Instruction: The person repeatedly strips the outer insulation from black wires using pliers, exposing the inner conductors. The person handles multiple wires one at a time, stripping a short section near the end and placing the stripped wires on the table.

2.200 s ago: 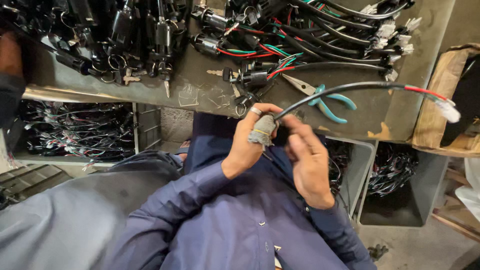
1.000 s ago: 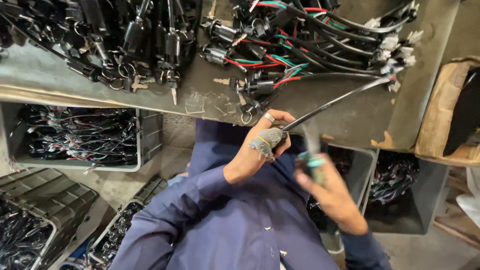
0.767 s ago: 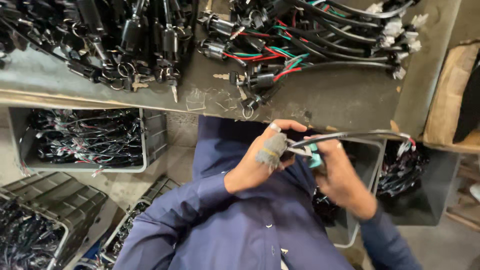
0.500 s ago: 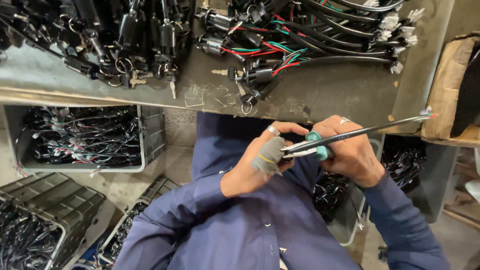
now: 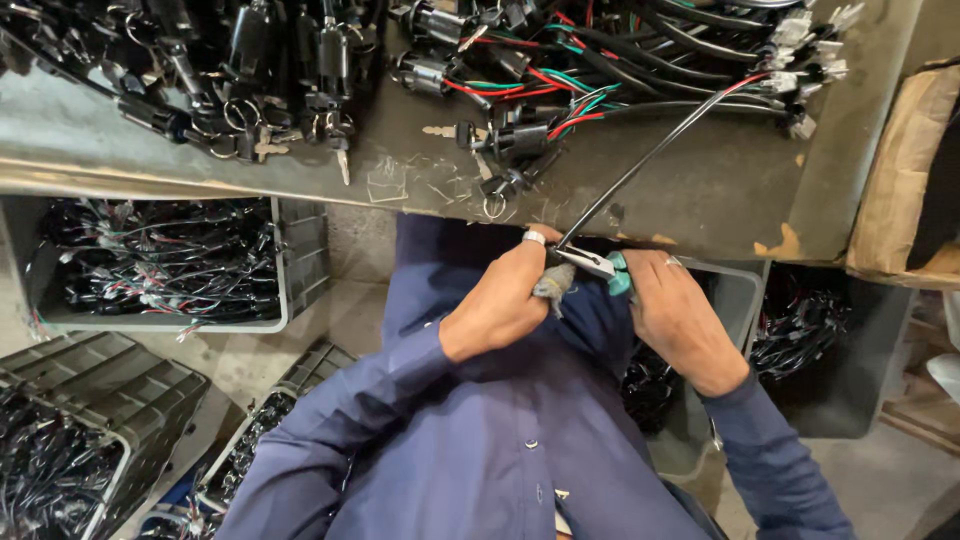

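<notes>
Near the middle of the frame, the left hand was closed around the end of a black cable, pinching it at a grey wrapped finger, while the right hand gripped teal-handled pliers whose tips met the cable just beside the left thumb. The cable ran up and right to the cluttered workbench, ending among the wire harnesses at the upper right. With the tips that close to the thumb, a slip could likely have nicked skin, and a hard squeeze might have cut the cable.
</notes>
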